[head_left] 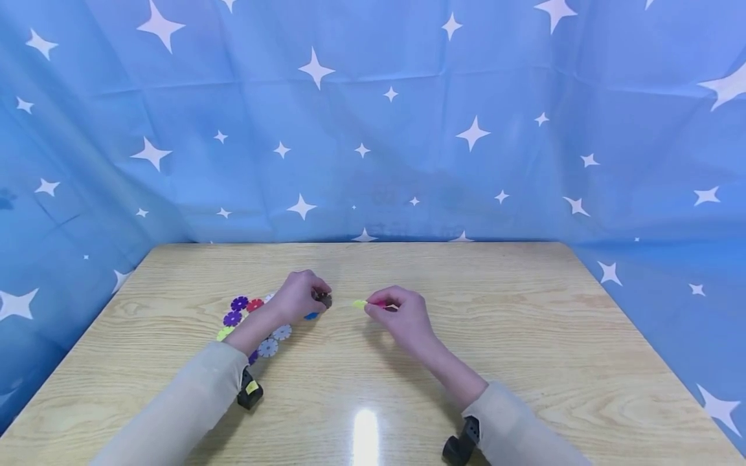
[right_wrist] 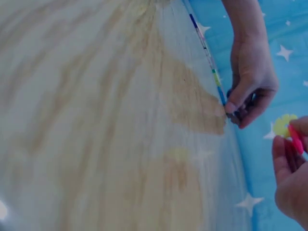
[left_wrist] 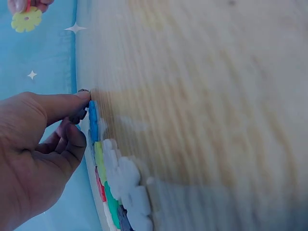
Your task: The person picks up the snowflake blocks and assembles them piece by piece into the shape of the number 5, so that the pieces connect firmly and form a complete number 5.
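Note:
My left hand (head_left: 296, 296) pinches a dark grey-brown notched flower disc (head_left: 327, 300) low over the table. In the left wrist view its fingers close around the dark disc (left_wrist: 78, 116), right beside a blue disc (left_wrist: 94, 120). Farther right, my right hand (head_left: 405, 316) holds a yellow flower disc (head_left: 359, 303) and a pink-red disc (right_wrist: 296, 139) between thumb and fingers, raised above the tabletop. The yellow disc (right_wrist: 284, 123) and the pink-red one meet at an angle; whether they are slotted together I cannot tell. A gap separates the two hands.
Several flower discs lie in a cluster under and around the left forearm, among them a purple disc (head_left: 239, 303), a red disc (head_left: 254, 305) and a pale blue disc (head_left: 268, 347). The wooden table (head_left: 524, 310) ends at a blue star-patterned curtain (head_left: 373, 129).

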Tool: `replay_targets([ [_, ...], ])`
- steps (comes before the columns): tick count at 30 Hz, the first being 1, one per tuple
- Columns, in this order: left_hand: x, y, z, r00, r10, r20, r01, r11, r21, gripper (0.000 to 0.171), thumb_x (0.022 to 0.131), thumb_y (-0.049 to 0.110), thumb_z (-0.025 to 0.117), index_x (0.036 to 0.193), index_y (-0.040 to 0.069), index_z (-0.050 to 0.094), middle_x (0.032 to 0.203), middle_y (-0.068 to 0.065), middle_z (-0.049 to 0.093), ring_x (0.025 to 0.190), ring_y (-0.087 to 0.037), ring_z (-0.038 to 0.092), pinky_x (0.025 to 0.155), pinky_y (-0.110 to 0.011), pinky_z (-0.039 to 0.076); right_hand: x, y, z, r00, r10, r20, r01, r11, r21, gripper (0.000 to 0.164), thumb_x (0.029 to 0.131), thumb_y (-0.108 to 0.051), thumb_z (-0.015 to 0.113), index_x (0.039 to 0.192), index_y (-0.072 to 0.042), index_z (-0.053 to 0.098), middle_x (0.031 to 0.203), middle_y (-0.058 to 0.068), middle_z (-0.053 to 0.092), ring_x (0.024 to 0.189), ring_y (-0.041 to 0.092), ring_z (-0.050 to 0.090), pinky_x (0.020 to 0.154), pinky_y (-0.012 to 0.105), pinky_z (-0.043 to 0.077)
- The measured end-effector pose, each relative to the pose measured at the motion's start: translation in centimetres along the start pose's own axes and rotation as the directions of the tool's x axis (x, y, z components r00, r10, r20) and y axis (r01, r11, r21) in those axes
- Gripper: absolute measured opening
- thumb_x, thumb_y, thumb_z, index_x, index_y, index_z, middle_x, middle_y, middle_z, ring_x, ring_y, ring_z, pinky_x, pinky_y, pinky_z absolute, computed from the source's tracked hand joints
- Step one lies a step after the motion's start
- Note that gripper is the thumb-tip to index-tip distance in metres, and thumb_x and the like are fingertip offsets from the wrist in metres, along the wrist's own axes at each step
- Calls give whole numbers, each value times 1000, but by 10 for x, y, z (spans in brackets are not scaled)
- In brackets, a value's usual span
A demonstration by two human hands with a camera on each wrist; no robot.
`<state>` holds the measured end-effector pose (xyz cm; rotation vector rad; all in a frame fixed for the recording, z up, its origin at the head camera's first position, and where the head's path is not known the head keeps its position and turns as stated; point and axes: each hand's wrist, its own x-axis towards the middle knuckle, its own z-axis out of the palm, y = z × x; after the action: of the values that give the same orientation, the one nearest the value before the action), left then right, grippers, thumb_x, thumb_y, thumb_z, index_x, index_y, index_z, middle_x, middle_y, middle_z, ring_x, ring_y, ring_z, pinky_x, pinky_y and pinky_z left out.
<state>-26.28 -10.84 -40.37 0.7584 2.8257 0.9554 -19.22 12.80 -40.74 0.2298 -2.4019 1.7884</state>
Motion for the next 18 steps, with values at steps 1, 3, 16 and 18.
replay_targets([
  [1,0,0,0,1000,14,0,-14,1000,8,27,83,-4,81,109,-4,76,98,-11,65,85,-21,62,74,-35,57,0,0,-1,1000,0,-5,0,1000,0,7,86,0,78,90,-5,78,89,3,72,83,16,65,79,27,58],
  [3,-2,0,-1,999,45,-1,-45,999,20,25,83,-5,80,108,-4,76,95,-10,62,83,-20,62,73,-34,56,1,0,-2,1000,3,-12,-3,1000,-3,7,86,1,79,90,-5,78,90,3,72,83,17,65,78,26,57],
  [16,-9,-3,-5,996,86,-3,-85,982,-170,11,95,-5,67,102,-3,74,89,-9,72,75,-17,68,67,-32,58,1,-2,-9,999,39,-8,-39,999,6,6,86,0,78,91,-4,78,89,4,71,83,20,64,71,23,56],
  [18,-11,-1,-5,998,54,11,-49,968,-244,10,95,-4,66,102,-4,73,86,-9,71,70,-18,68,62,-32,59,2,-2,-10,999,35,-2,-35,999,4,6,86,0,78,91,-4,78,89,4,71,82,19,64,72,23,56],
])
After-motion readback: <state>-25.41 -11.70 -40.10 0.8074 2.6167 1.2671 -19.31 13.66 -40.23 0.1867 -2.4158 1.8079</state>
